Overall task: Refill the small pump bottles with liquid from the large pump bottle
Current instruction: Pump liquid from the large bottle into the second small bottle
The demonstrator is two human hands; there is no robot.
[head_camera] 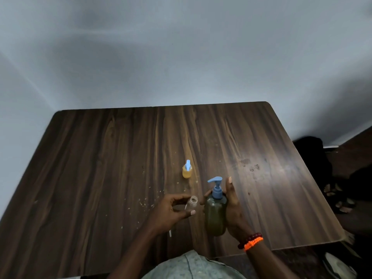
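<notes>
The large pump bottle [215,214] is dark olive with a blue pump head, its spout pointing left. My right hand [233,208] wraps around its right side and holds it above the table. Just left of it, my left hand [171,210] grips a small clear bottle [191,204] with no pump on it, its open mouth tilted up toward the big bottle's spout. Farther back on the table stands a second small bottle [187,170], filled with yellow-orange liquid and capped with a blue pump.
The dark wood-grain table [100,168] carries scattered pale crumbs around the bottles and dried stains at the right. A thin white straw-like piece [170,233] lies near my left forearm. The wall is close behind the table. Dark objects sit on the floor to the right.
</notes>
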